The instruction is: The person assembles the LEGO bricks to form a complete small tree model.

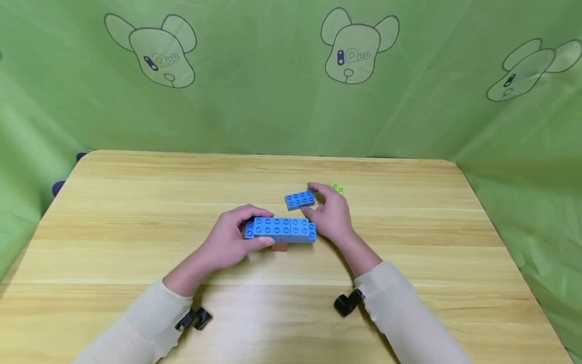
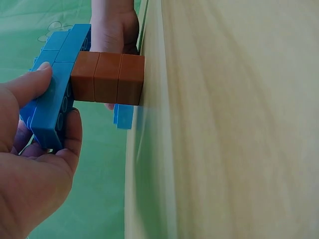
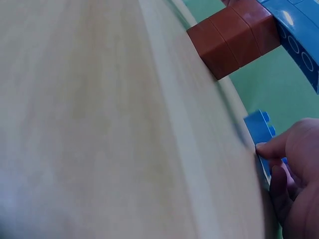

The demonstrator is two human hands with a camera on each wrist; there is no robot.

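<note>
Blue toy building bricks, joined in a long top (image 1: 273,227), rest on a column of stacked brown bricks (image 2: 107,77) that stands on the table. My left hand (image 1: 229,240) grips the left end of this blue top, thumb on the near side and fingers beyond and beneath it. Behind the structure, a loose blue brick (image 1: 298,200) with studs upward lies on the table. At its right end, my right hand (image 1: 334,216) pinches it between thumb and fingers; the right wrist view shows the thumb against its side.
A lime-green brick (image 1: 338,188) lies just beyond the right hand, partly hidden by it. The wooden table (image 1: 409,313) ends at a rounded far edge, with a green printed curtain (image 1: 254,101) behind and at both sides. Black wrist devices (image 1: 347,303) sit at both cuffs.
</note>
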